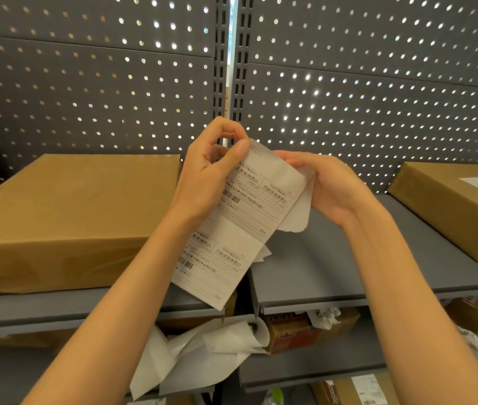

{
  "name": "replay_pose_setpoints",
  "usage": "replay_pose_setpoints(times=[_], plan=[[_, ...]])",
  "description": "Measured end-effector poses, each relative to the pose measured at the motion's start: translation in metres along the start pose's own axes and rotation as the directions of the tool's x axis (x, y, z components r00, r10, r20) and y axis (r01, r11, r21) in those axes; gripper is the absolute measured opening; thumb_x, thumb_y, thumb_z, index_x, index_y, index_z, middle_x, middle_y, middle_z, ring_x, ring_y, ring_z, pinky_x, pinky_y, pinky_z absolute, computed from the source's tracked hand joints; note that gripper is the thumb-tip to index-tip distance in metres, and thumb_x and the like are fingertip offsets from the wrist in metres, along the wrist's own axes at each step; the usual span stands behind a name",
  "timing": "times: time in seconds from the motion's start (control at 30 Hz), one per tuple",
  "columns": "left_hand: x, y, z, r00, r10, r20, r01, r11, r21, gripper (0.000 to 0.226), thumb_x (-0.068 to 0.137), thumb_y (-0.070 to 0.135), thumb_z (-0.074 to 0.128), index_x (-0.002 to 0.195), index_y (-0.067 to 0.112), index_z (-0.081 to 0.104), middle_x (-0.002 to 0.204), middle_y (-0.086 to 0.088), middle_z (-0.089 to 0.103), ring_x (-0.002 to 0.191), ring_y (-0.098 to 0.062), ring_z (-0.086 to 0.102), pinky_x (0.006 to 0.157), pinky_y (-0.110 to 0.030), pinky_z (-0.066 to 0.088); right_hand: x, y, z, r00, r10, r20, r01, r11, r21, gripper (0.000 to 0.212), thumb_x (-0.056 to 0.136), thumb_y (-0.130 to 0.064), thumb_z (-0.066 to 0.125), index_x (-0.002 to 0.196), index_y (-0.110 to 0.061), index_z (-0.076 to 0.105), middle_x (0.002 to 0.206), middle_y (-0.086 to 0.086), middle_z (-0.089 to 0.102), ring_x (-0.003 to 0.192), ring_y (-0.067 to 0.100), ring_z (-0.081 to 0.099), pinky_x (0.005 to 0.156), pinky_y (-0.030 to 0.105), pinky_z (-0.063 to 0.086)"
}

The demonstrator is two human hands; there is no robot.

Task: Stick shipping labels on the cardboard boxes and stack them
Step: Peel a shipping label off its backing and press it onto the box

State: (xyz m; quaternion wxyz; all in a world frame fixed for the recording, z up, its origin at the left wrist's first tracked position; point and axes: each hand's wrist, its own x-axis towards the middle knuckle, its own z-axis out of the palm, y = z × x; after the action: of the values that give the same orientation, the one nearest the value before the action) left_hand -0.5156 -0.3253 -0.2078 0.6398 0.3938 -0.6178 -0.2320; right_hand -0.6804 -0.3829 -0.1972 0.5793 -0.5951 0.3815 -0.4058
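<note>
Labels (240, 217), a strip of two printed ones, hang at the frame's centre. The left hand (211, 168) pinches the strip's top corner; the right hand (328, 185) grips what looks like peeled backing paper (299, 211). At left a bare cardboard box (65, 214) waits on the shelf (334, 273). A hasty pull could tear the label or fold its glue onto itself.

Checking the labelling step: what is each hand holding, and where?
Both hold the white strip of printed shipping labels at its top: left hand pinches the upper corner, right hand grips the peeled backing at the upper right edge.
</note>
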Motion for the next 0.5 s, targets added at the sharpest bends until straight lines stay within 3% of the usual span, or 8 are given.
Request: replay_pose_setpoints(times=[0.13,0.3,0.4,0.5], plan=[[0.002,0.002,-0.001,0.999,0.033,-0.022,-0.033,0.999,0.020,0.013,0.095,0.012,0.051,0.085,0.020,0.052,0.091,0.007,0.057,0.068,-0.004,0.055,0.062,-0.018,0.045,-0.003,0.001,0.002,0.994,-0.022,-0.107,0.018,0.999,-0.040,0.013,0.087,-0.014,0.060,0.088,-0.011,0.072,0.082,0.000,0.070,0.080,0.015,0.065,0.083,0.036,0.051],[0.008,0.000,-0.005,0.997,0.039,-0.066,-0.035,0.998,0.059,0.009,0.094,0.017,0.054,0.085,0.021,0.055,0.091,0.003,0.062,0.081,-0.011,0.061,0.072,-0.025,0.050,-0.002,0.000,0.000,0.989,-0.004,-0.149,0.004,1.000,0.004,0.023,0.088,-0.009,0.054,0.071,-0.013,0.069,0.076,0.000,0.066,0.083,0.021,0.060,0.084,0.037,0.049],[0.010,-0.002,-0.008,0.993,0.067,-0.096,-0.059,0.994,0.089,0.007,0.092,0.018,0.056,0.085,0.021,0.057,0.089,0.003,0.063,0.086,-0.015,0.060,0.080,-0.033,0.051,-0.002,0.002,-0.002,0.989,0.019,-0.147,-0.018,1.000,0.014,0.023,0.091,-0.003,0.045,0.081,-0.009,0.065,0.087,0.006,0.064,0.088,0.022,0.060,0.092,0.043,0.049],[0.011,0.001,-0.009,0.990,0.093,-0.105,-0.087,0.995,0.058,0.011,0.092,0.013,0.056,0.084,0.021,0.058,0.086,0.002,0.063,0.080,-0.012,0.060,0.076,-0.034,0.051,-0.005,0.004,-0.004,0.989,0.026,-0.143,-0.025,1.000,0.008,0.023,0.091,-0.005,0.047,0.083,-0.010,0.069,0.089,0.004,0.070,0.088,0.021,0.066,0.088,0.041,0.052]])
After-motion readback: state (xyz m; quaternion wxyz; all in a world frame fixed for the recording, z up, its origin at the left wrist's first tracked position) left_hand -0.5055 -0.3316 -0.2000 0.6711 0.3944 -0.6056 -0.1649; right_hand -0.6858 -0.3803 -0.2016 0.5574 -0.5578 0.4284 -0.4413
